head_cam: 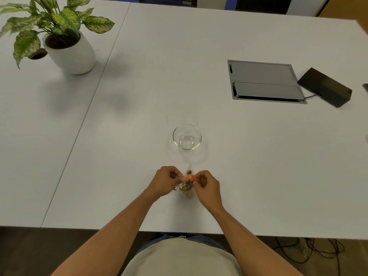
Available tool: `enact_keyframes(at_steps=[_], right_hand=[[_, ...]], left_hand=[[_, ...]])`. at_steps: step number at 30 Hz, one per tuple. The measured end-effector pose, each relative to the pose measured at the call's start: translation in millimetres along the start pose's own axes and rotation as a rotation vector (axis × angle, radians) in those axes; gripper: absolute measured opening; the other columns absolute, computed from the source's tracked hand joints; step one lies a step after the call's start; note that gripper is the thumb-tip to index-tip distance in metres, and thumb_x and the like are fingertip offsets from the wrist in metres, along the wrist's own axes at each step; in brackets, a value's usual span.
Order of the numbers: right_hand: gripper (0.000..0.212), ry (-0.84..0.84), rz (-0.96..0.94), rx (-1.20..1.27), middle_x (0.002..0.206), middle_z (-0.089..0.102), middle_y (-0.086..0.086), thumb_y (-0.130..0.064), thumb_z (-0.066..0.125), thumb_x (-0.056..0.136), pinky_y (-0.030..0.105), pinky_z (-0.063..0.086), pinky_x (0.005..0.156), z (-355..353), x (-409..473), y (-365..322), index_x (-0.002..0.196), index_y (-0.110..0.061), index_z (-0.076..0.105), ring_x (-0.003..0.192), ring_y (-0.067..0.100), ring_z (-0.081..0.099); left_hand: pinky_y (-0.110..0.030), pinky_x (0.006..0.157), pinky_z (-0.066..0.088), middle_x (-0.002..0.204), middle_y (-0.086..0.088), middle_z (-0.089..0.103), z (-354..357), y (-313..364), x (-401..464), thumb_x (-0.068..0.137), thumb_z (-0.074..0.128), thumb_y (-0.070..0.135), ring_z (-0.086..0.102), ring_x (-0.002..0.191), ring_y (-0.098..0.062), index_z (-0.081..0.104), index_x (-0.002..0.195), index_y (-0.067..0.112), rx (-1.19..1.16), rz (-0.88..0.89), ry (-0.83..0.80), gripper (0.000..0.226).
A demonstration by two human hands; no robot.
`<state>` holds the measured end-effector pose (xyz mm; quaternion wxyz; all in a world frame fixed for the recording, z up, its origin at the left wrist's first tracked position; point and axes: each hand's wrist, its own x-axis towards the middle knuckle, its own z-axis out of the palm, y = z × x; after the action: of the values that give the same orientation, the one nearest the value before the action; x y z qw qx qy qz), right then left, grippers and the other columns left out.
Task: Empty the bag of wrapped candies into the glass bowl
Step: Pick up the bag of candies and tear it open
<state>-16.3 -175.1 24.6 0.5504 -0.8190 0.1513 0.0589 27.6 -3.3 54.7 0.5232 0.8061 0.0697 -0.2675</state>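
Observation:
A small clear bag of wrapped candies (186,185) sits between my two hands, just above the white table near its front edge. Orange, green and gold wrappers show through the plastic. My left hand (166,181) pinches the bag's left side and my right hand (207,185) pinches its right side at the top. The glass bowl (187,136) stands upright a short way beyond the hands, with nothing in it.
A potted plant (68,47) in a white pot stands at the far left. A grey cable hatch (265,81) is set into the table at the right, with a black box (324,87) and its cable beside it. Cables lie on the floor (310,250) at the lower right.

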Motion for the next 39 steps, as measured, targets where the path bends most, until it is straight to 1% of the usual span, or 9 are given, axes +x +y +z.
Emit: enact_keyframes(at_steps=[2, 5, 8, 12, 18, 22, 26, 34, 39], right_hand=[[0.006, -0.086, 0.102, 0.167, 0.083, 0.074, 0.002, -0.014, 0.068, 0.087, 0.026, 0.060, 0.067, 1.6, -0.3, -11.2, 0.084, -0.019, 0.069, 0.076, 0.016, 0.071], [0.018, -0.173, 0.148, 0.202, 0.078, 0.076, 0.008, -0.031, 0.067, 0.090, 0.034, 0.062, 0.069, 4.1, -0.4, -23.6, 0.086, -0.014, 0.071, 0.070, 0.021, 0.074], [0.016, -0.187, 0.183, 0.216, 0.084, 0.074, 0.013, -0.024, 0.065, 0.092, 0.039, 0.063, 0.074, 5.0, 1.7, -28.9, 0.085, -0.011, 0.072, 0.074, 0.026, 0.074], [0.016, -0.225, 0.214, 0.286, 0.080, 0.072, 0.016, -0.014, 0.062, 0.093, 0.038, 0.062, 0.074, 2.6, 1.9, -28.9, 0.084, -0.007, 0.073, 0.077, 0.028, 0.072], [0.019, -0.284, 0.229, 0.330, 0.078, 0.077, 0.009, -0.012, 0.062, 0.093, 0.032, 0.060, 0.072, -3.6, 1.5, -30.7, 0.080, -0.009, 0.075, 0.078, 0.026, 0.074], [0.017, -0.304, 0.219, 0.310, 0.083, 0.078, 0.011, -0.014, 0.063, 0.093, 0.040, 0.062, 0.078, -5.1, 2.7, -27.6, 0.081, -0.010, 0.075, 0.080, 0.029, 0.075], [0.018, -0.296, 0.217, 0.235, 0.084, 0.077, 0.011, -0.017, 0.061, 0.095, 0.039, 0.061, 0.078, -5.9, 4.5, -27.1, 0.086, -0.005, 0.072, 0.078, 0.024, 0.074], [0.018, -0.238, 0.054, -0.186, 0.075, 0.072, 0.008, -0.020, 0.059, 0.091, 0.035, 0.056, 0.065, -3.5, 7.4, -41.3, 0.075, -0.011, 0.064, 0.069, 0.023, 0.068], [0.022, -0.160, 0.009, -0.386, 0.058, 0.056, -0.010, -0.026, 0.059, 0.088, 0.020, 0.039, 0.050, 0.5, 8.6, -45.1, 0.067, -0.023, 0.055, 0.051, 0.008, 0.053]], left_hand=[[-0.030, 0.063, 0.057, 0.068, -0.008, 0.069, 4.6, 1.7, -4.2, 0.079, 0.078, 0.016, 0.064, 0.061, -0.016, 0.068, 0.076, 0.009, -0.044, 0.007, 0.025, 0.012], [-0.037, 0.067, 0.059, 0.066, -0.011, 0.069, 11.8, 0.2, -7.4, 0.080, 0.073, 0.010, 0.065, 0.059, -0.018, 0.066, 0.075, 0.006, -0.028, 0.031, 0.040, 0.009], [-0.043, 0.070, 0.060, 0.068, -0.013, 0.069, 13.6, -0.9, -8.0, 0.077, 0.070, 0.004, 0.065, 0.059, -0.019, 0.066, 0.077, 0.002, -0.021, 0.037, 0.051, 0.004], [-0.029, 0.066, 0.057, 0.069, -0.005, 0.066, 11.0, -1.1, -9.8, 0.071, 0.083, 0.014, 0.061, 0.062, -0.015, 0.068, 0.080, 0.001, -0.072, 0.012, -0.001, 0.021], [-0.027, 0.067, 0.059, 0.079, -0.014, 0.068, 2.8, -2.8, -10.3, 0.076, 0.081, 0.017, 0.068, 0.072, -0.020, 0.069, 0.081, 0.002, -0.221, -0.014, -0.133, 0.020], [-0.028, 0.066, 0.059, 0.079, -0.014, 0.069, 2.5, -2.7, -13.2, 0.082, 0.075, 0.019, 0.070, 0.073, -0.021, 0.068, 0.080, 0.003, -0.311, -0.041, -0.141, 0.018], [-0.040, 0.074, 0.062, 0.082, -0.015, 0.070, 5.8, -3.8, -15.0, 0.089, 0.067, 0.018, 0.071, 0.076, -0.026, 0.064, 0.083, -0.001, -0.320, -0.043, -0.115, 0.019], [-0.028, 0.059, 0.058, 0.060, 0.002, 0.070, 12.0, 4.3, -15.3, 0.080, 0.069, 0.016, 0.068, 0.053, -0.008, 0.063, 0.072, 0.015, 0.075, 0.100, 0.118, 0.010], [-0.021, 0.054, 0.053, 0.058, 0.002, 0.067, 16.5, 11.7, -17.3, 0.082, 0.067, 0.023, 0.065, 0.054, -0.010, 0.056, 0.101, 0.024, 0.174, 0.152, 0.189, 0.021]])
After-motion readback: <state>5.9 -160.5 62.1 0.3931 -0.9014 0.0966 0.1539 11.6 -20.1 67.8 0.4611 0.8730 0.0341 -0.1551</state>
